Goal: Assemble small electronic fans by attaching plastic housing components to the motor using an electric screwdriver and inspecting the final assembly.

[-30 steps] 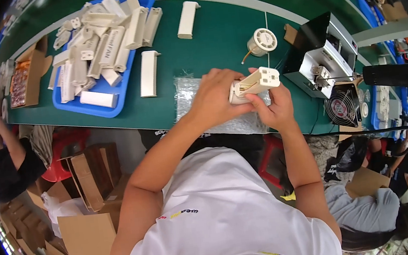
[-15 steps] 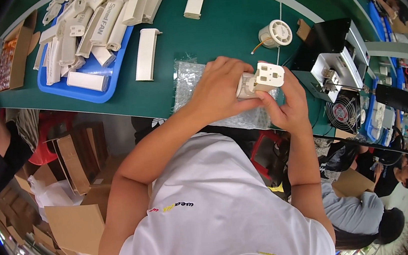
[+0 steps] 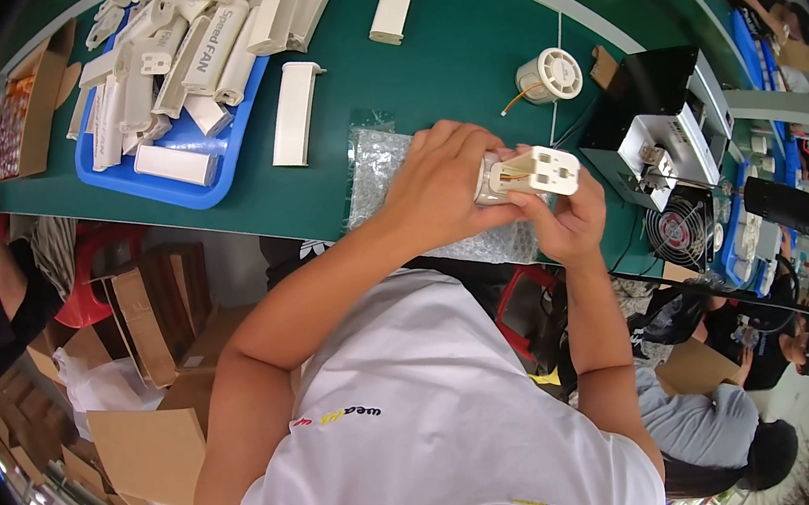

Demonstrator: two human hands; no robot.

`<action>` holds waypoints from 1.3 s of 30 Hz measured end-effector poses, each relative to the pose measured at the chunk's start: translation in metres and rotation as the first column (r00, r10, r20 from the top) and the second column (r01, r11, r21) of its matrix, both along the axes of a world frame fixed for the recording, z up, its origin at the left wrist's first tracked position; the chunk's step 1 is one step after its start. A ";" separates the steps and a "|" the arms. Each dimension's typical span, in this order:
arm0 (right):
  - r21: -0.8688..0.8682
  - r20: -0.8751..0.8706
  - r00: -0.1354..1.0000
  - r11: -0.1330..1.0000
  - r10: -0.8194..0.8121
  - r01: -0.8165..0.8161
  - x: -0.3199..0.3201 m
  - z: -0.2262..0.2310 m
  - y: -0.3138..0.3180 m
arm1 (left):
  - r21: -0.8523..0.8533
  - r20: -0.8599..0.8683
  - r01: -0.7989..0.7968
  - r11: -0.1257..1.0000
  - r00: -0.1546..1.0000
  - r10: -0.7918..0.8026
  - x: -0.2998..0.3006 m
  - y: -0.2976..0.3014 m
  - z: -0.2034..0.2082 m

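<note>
Both hands are busy with the same white plastic casing (image 3: 555, 171), just over the near edge of the green bench (image 3: 466, 46). The left hand (image 3: 443, 180) is wrapped round the rounder end, and the right hand (image 3: 568, 218) has the blocky end with the square holes, thumb on the near side and fingers mostly tucked behind. You can see a bit of thin wire inside the casing, but can't really tell where it runs.

Under the hands there's a sheet of bubble wrap (image 3: 374, 178) flat on the bench. Left of that, a long white cover (image 3: 296, 115) lies near a blue tray (image 3: 203, 196) piled with similar pieces, and another cover (image 3: 396, 4) sits farther back. Over on the right, a round white drum (image 3: 559, 73) with an orangey wire sits near a black metal box (image 3: 644, 95), with a small cooling fan (image 3: 678, 229) right by it.
</note>
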State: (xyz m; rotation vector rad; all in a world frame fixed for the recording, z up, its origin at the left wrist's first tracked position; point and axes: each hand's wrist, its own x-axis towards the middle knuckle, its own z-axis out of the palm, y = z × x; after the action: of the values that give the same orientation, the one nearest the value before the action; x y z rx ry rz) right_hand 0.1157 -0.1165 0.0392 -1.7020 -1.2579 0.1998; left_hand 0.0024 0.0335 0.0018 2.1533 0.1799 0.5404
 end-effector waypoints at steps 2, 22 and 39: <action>0.003 0.069 0.997 1.000 0.026 -0.026 -0.006 0.012 0.009 | 0.008 0.031 -0.014 1.000 0.999 0.014 0.001 0.000 0.000; -0.211 0.035 0.991 0.970 0.131 -0.121 0.007 0.015 -0.008 | 0.050 0.265 -0.115 0.992 0.959 0.098 0.008 -0.020 -0.034; -0.021 0.082 0.995 0.998 0.064 -0.062 -0.006 -0.003 -0.006 | 0.019 0.118 0.085 0.996 0.989 -0.087 -0.015 0.012 -0.001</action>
State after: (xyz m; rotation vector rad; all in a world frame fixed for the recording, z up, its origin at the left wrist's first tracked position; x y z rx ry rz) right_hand 0.1101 -0.1223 0.0357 -1.7029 -1.3761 0.1805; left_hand -0.0129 0.0451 0.0013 2.1245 0.0174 0.6194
